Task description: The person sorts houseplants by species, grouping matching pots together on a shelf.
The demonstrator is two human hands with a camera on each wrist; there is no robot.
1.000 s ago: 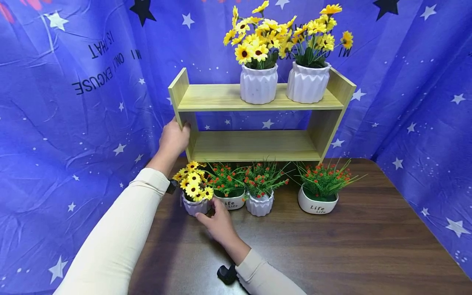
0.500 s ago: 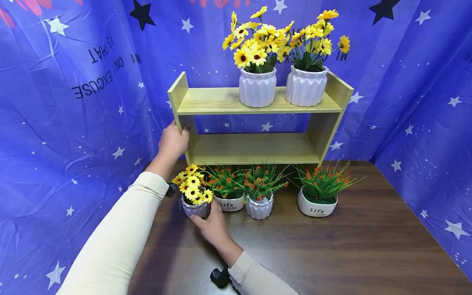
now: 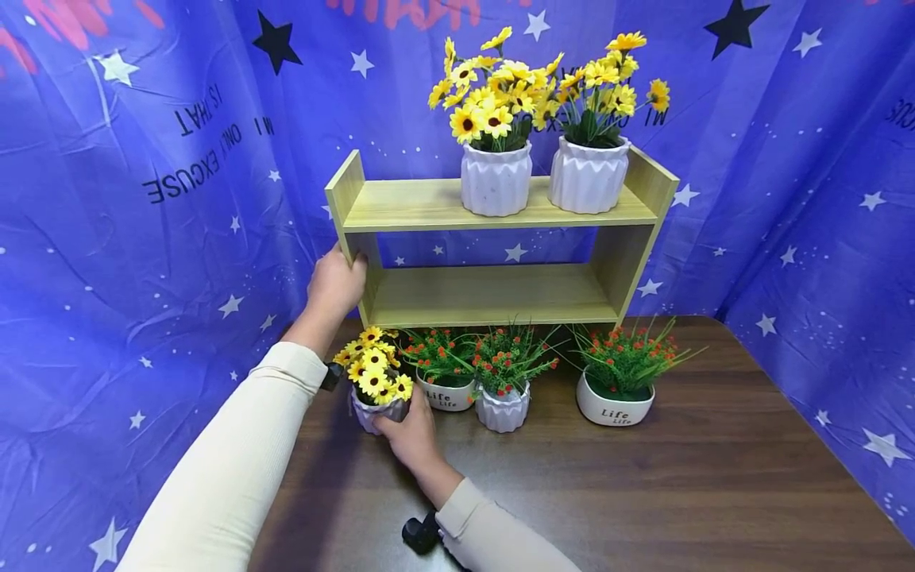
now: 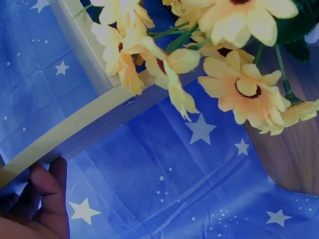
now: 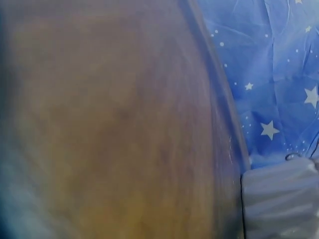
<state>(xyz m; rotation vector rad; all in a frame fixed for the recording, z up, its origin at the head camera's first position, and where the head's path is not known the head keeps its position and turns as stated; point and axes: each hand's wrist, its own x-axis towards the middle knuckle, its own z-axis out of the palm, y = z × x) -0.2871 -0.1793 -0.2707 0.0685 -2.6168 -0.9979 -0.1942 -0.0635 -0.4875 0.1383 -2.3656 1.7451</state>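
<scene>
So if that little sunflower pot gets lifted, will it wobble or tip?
Possibly. The sunflower pot is small, with blooms spreading wider than its base, so it may be top-heavy. Its ridged white wall should give the right hand decent grip. If ceramic, it would chip when dropped.

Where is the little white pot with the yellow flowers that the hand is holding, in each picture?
Head: the small white ribbed pot of yellow flowers stands on the table, lower left of centre, held by the right hand.
Left wrist: only its yellow blooms show, across the top and right.
Right wrist: its ribbed white wall fills the bottom right corner.
Shared landmark: the blue star-printed cloth.
</scene>
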